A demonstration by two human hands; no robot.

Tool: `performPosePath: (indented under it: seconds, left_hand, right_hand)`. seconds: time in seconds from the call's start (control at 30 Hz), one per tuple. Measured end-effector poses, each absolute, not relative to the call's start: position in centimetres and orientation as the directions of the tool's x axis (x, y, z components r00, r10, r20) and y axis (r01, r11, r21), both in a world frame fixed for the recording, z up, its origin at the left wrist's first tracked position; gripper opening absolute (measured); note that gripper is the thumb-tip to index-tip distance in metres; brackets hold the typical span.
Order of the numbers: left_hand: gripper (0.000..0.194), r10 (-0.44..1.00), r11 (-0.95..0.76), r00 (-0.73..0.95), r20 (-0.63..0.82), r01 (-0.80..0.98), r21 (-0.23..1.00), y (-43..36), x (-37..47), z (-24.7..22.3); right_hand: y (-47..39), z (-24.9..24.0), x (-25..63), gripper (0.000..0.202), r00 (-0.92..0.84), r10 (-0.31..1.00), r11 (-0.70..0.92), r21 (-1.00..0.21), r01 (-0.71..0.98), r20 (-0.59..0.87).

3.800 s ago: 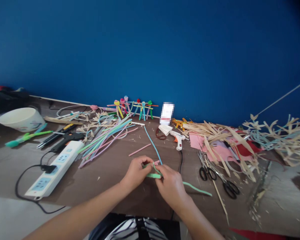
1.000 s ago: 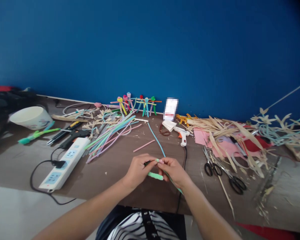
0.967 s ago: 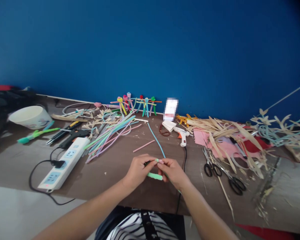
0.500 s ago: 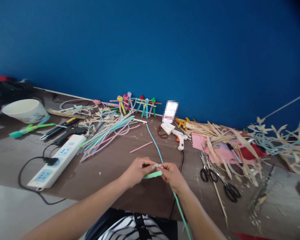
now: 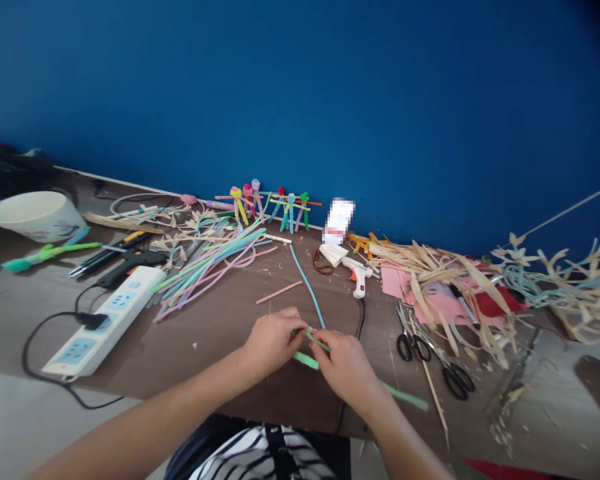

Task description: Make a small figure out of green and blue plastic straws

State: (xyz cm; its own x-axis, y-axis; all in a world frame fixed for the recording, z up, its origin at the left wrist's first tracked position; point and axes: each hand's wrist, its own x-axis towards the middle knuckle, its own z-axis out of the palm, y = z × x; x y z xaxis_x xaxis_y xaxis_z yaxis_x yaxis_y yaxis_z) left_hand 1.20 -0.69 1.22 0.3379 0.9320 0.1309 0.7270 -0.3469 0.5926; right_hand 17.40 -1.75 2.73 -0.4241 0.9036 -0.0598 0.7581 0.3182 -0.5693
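Fuzzy green pipe cleaner [image 5: 306, 360] bends between both hands' grip.

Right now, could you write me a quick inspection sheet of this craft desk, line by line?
Surface: brown table, strewn with small chips.
Job's things: green pipe cleaner, held between both hands, its tail trailing right.
Clutter: loose pipe cleaners, pipe-cleaner figures along the wall, glue gun, two scissors, straw strips, white bowl.
Grippers: left hand and right hand both pinch the green pipe cleaner.
Cables: power strip with a black plug; a black cord runs from the glue gun.
Surroundings: blue wall.
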Motion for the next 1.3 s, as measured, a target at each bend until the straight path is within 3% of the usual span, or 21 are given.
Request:
performPosePath:
  seconds: [0.1, 0.2, 0.37, 0.53, 0.73, 1.0, 1.3]
  left_hand:
    - [0.018, 0.898, -0.424, 0.426, 0.115, 0.763, 0.488, -0.8, 1.3, 1.5]
    - [0.018, 0.858, -0.488, 0.505, 0.097, 0.739, 0.464, -0.9, 1.3, 2.2]
    - [0.019, 0.836, -0.481, 0.525, 0.162, 0.558, 0.677, -0.9, 0.7, 2.8]
    - [0.016, 0.916, -0.357, 0.35, 0.197, 0.485, 0.798, -0.9, 0.8, 2.4]
    - [0.016, 0.956, -0.268, 0.244, 0.163, 0.499, 0.824, -0.6, 1.2, 2.1]
    - [0.019, 0.956, -0.273, 0.248, 0.158, 0.548, 0.791, -0.5, 1.0, 1.7]
    - [0.019, 0.932, -0.359, 0.305, 0.194, 0.713, 0.602, -0.9, 0.8, 1.0]
  right_hand:
    - [-1.3, 4.2, 17.8, 0.017, -0.444, 0.894, 0.372, -0.456, 0.808, -0.057]
    - [-0.3, 4.6, 18.2, 0.013, -0.41, 0.912, 0.334, -0.537, 0.775, -0.024]
    - [1.6, 2.9, 18.8, 0.015, -0.433, 0.886, 0.082, -0.86, 0.504, -0.169]
    - [1.4, 1.4, 18.4, 0.023, -0.467, 0.849, -0.082, -0.935, 0.344, -0.247]
    - [0.6, 1.4, 17.8, 0.027, -0.423, 0.882, -0.051, -0.935, 0.351, -0.207]
    - [-0.2, 1.1, 17.8, 0.022, -0.407, 0.902, 0.042, -0.91, 0.413, -0.143]
    - [-1.7, 3.2, 17.7, 0.015, -0.393, 0.919, 0.314, -0.659, 0.684, 0.031]
